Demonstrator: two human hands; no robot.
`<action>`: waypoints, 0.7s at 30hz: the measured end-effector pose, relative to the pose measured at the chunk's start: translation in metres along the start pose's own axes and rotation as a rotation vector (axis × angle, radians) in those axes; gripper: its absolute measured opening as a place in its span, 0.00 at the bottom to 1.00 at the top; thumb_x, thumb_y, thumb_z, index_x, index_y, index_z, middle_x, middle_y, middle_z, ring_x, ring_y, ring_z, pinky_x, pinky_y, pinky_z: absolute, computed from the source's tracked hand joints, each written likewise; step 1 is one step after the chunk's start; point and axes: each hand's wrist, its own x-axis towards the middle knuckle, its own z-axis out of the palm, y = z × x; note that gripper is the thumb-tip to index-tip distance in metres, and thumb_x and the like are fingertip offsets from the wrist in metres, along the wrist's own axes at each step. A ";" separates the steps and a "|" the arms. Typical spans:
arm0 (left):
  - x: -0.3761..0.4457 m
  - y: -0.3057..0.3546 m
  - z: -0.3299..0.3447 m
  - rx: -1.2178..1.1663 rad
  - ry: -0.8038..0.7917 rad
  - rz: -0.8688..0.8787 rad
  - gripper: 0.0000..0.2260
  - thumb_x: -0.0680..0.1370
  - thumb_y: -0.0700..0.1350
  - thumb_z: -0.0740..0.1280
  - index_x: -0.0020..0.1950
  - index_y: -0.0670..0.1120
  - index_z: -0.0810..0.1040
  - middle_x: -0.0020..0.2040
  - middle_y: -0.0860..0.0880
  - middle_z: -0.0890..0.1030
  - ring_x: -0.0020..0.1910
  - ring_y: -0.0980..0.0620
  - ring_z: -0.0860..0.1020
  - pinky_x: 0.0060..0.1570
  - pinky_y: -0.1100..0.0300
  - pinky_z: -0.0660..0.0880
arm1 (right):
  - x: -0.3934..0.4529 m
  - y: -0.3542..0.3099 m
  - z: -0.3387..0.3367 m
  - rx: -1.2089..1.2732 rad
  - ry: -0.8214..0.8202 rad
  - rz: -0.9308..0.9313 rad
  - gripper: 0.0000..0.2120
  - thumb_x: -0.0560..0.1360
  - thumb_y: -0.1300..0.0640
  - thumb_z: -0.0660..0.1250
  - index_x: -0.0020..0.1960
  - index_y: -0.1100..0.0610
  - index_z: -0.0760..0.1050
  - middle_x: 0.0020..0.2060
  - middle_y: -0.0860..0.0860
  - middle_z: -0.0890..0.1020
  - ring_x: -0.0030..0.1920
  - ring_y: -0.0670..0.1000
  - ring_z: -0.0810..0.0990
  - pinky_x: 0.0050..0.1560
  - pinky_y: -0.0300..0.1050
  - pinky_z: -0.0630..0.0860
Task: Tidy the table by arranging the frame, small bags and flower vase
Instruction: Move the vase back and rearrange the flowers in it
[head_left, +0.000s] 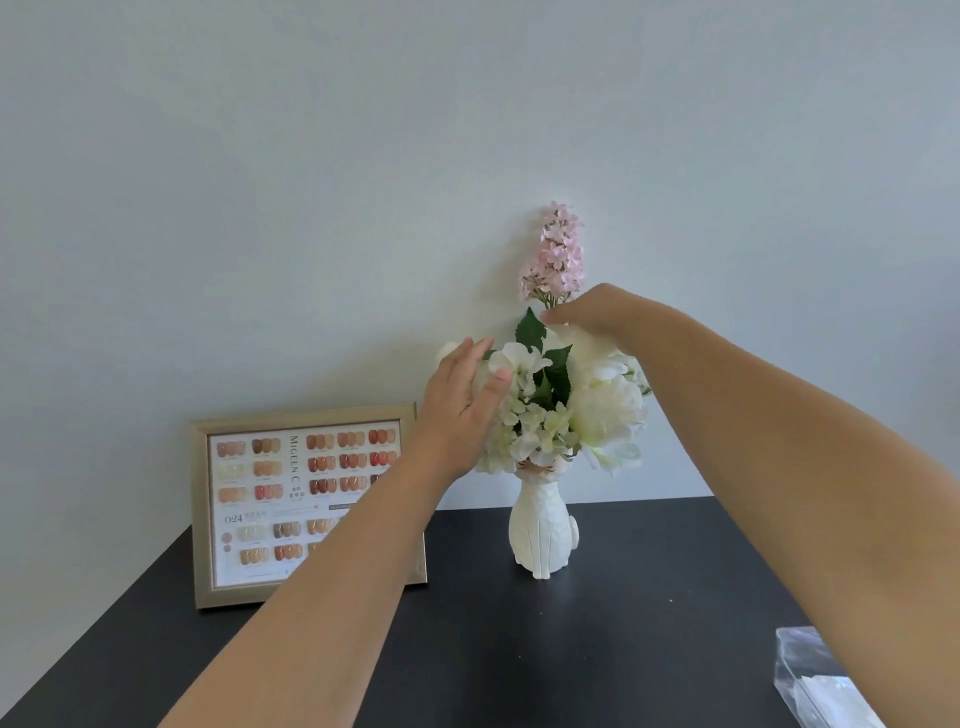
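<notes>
Flower vase (540, 535): narrow, top-heavy, probably fragile; hold the body.
Left hand (460, 410): grip wide, touching the white flowers (524, 415).
Right hand (597, 312): grip hidden, cannot tell.

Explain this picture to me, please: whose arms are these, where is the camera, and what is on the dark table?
No machine here: a person wears a camera on the head, looking forward and down, so both bare arms reach into view. The left hand and right hand touch the white and pink flowers in a white ceramic vase. Neither hand clearly grips anything. On the black table also stand a gold picture frame showing nail colour samples and, at the lower right edge, a clear plastic bag.
</notes>
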 end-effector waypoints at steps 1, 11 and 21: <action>-0.001 -0.001 0.002 0.002 -0.005 0.003 0.30 0.77 0.67 0.53 0.77 0.56 0.63 0.79 0.52 0.61 0.77 0.55 0.56 0.75 0.47 0.56 | 0.002 -0.001 0.001 0.030 -0.007 -0.012 0.31 0.66 0.42 0.76 0.62 0.59 0.76 0.57 0.55 0.78 0.52 0.57 0.76 0.54 0.52 0.73; -0.010 0.002 0.017 0.089 0.034 0.022 0.26 0.80 0.64 0.54 0.76 0.57 0.63 0.79 0.54 0.58 0.76 0.55 0.55 0.69 0.58 0.52 | -0.014 -0.028 0.016 -0.245 -0.024 -0.293 0.13 0.68 0.57 0.75 0.44 0.67 0.81 0.38 0.57 0.80 0.38 0.54 0.75 0.40 0.47 0.73; -0.013 0.008 0.017 0.101 0.062 0.057 0.24 0.81 0.60 0.55 0.77 0.61 0.57 0.80 0.54 0.53 0.78 0.55 0.52 0.70 0.56 0.51 | -0.016 -0.011 0.028 -0.405 -0.056 -0.254 0.15 0.71 0.65 0.67 0.28 0.57 0.68 0.27 0.51 0.70 0.35 0.53 0.67 0.42 0.48 0.63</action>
